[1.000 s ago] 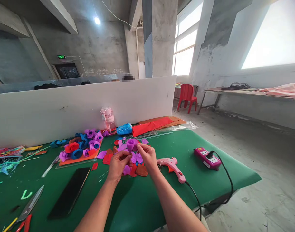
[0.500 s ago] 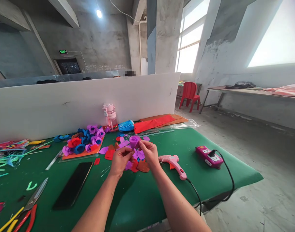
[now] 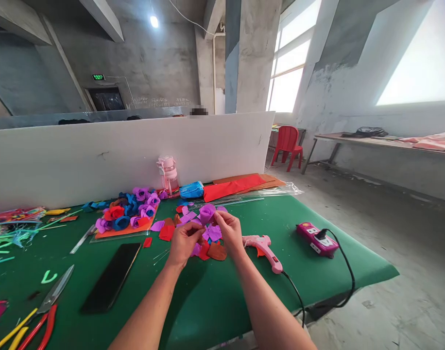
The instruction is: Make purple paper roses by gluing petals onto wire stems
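Between the fingertips of my right hand (image 3: 228, 231) is the edge of a purple felt flower (image 3: 207, 213), rolled into a cup shape. My left hand (image 3: 185, 241) is closed in a pinch just below and left of the flower; what sits between its thumb and finger is too small to make out. Under and around both hands lie loose felt petals, among them a purple petal (image 3: 157, 226), a red petal (image 3: 166, 233) and a brown petal (image 3: 217, 251). A pink glue gun (image 3: 263, 249) rests on the green table right of my right wrist.
Finished felt flowers (image 3: 121, 222) are heaped on an orange sheet at left. A black phone (image 3: 111, 277), scissors (image 3: 57, 291) and red-handled pliers (image 3: 48, 325) lie nearer me. A magenta power box (image 3: 317, 239) with a cable sits at right. A pink bottle (image 3: 167, 174) stands before the white partition (image 3: 128, 155).
The view has shifted slightly, so things sit a little farther right. Both hands keep nearly the same pose, with the purple flower still at the right fingertips.
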Motion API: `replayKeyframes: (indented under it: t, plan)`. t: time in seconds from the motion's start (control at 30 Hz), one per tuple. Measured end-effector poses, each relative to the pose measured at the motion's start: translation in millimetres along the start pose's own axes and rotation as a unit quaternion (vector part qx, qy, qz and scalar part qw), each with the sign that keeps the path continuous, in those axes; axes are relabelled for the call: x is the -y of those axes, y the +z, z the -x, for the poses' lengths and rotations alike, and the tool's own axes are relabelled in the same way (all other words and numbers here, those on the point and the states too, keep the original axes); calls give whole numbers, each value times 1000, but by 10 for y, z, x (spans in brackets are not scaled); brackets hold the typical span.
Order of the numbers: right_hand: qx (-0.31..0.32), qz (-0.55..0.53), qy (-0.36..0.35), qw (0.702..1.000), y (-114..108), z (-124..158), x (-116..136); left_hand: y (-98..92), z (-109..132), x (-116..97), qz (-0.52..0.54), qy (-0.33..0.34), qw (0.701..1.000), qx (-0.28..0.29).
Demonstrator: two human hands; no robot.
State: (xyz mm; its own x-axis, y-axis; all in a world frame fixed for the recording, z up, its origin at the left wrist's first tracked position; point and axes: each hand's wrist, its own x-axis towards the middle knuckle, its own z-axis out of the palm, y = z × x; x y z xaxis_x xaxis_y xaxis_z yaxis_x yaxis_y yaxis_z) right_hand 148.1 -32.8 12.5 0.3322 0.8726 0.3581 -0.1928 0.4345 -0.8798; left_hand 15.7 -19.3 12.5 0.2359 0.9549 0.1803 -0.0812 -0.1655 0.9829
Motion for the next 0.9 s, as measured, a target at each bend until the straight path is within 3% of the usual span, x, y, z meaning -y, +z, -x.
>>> replayKeyframes:
  t: [0.7,0.9]
  plan:
    - [2,15,-3,1000,26,39,82,6,0,18,-17,5,999,-28]
    - [27,-24,31,999,28,46,7,23,9,-23,-3,-7,999,-49]
